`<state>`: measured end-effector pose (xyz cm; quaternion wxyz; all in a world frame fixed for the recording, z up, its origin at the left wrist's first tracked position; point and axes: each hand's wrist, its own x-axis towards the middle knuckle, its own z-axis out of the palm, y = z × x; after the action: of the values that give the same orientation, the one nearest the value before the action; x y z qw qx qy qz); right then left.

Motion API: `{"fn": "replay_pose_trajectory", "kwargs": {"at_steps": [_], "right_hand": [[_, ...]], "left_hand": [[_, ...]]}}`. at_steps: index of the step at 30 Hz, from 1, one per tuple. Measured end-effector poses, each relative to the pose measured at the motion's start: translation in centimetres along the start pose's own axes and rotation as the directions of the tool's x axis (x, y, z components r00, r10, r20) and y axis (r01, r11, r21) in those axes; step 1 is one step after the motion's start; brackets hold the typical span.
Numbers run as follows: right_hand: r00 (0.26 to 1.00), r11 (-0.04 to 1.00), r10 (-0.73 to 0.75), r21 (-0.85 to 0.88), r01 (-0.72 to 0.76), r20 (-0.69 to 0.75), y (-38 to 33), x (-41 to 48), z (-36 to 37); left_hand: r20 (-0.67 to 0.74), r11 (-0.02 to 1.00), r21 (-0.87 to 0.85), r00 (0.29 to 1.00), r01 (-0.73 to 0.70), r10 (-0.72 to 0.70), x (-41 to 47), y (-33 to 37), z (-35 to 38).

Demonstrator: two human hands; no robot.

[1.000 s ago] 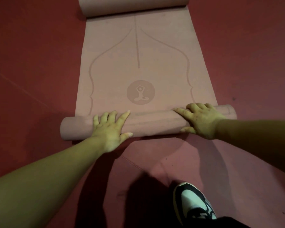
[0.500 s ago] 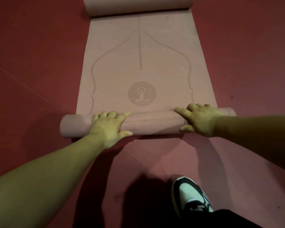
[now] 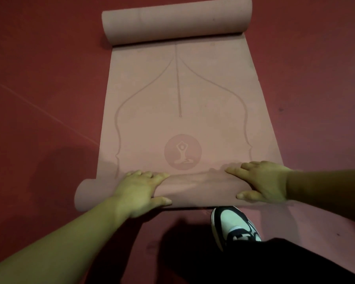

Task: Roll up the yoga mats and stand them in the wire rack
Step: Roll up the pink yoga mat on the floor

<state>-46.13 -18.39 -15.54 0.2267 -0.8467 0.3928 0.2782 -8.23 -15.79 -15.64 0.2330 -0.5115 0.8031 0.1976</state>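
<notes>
- Fingers (image 3: 143,174) of the left grip (image 3: 139,191) curve over the top of the near roll (image 3: 199,189), with the thumb stretched along the roll's near face, so this grip clasps the roll.
- Right grip (image 3: 262,181) clasps the same roll further right in the same way, with fingers draped over the far upper edge and the thumb low on the near side.
- The two grips sit apart, and a bare stretch of roll lies between them; the roll's left end sticks out past the left grip.
- The mat (image 3: 182,99) lies on the floor (image 3: 39,78), flat through its middle and coiled at both ends.
- The far roll (image 3: 176,21) lies across the top of the view and looks thicker than the near one.
- On the flat part, a round emblem (image 3: 182,151) with a seated figure lies just beyond the near roll, between the grips; arch-shaped lines and a straight centre line run towards the far roll.
- A black and white shoe (image 3: 232,224) stands on the floor just on the near side of the roll, below the right grip, with a dark trouser leg (image 3: 254,261) above it.
- A faint pale line (image 3: 43,107) crosses the red floor to the left of the mat.
</notes>
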Motion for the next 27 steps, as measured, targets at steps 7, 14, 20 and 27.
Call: {"fn": "replay_pose_trajectory", "kwargs": {"at_steps": [7, 14, 20, 27], "right_hand": [[0.997, 0.998, 0.009, -0.064, -0.014, -0.076, -2.1, -0.9, 1.2], [0.999, 0.999, 0.007, -0.031, -0.009, -0.042, -1.7, -0.4, 0.4], [0.997, 0.998, 0.029, -0.046, -0.032, -0.069, -1.5, -0.1, 0.3], [0.989, 0.995, 0.05, -0.078, -0.061, -0.139, -1.8, 0.1, 0.5]], "left_hand": [[0.024, 1.0, -0.005, 0.999, 0.03, -0.03, 0.2, 0.0, -0.1], [-0.236, 0.997, 0.08, 0.972, 0.025, -0.006, -1.6, 0.4, 3.3], [-0.171, 0.998, 0.062, 0.985, 0.028, -0.017, -1.0, 0.2, 2.2], [-0.01, 1.0, -0.028, 1.0, 0.014, -0.014, 0.5, -0.9, -0.4]]}}
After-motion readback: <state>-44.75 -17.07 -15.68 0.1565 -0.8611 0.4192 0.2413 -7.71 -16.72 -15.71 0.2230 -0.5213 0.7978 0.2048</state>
